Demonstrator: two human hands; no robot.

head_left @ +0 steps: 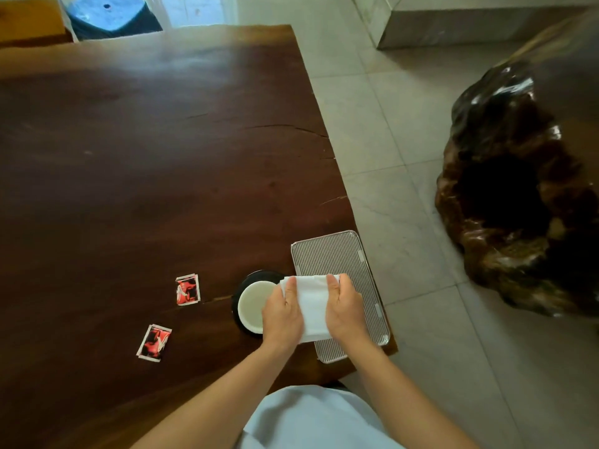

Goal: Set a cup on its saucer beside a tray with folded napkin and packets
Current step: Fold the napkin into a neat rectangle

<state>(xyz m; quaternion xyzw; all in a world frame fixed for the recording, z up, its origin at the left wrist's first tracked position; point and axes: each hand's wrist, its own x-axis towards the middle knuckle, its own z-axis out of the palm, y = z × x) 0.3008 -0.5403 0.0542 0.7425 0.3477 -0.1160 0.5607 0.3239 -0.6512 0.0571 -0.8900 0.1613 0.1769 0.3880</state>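
1. Holding a white napkin between them, the left hand and right hand each have their grip closed on one side of the cloth, just above the near left part of the ribbed metal tray.
2. The pale cup sits on its dark saucer, just left of the tray; the left hand covers part of it.
3. Two red-and-black packets lie further left on the dark wooden bench, apart from each other.
4. The tray lies at the bench's right edge, beside the tiled floor.
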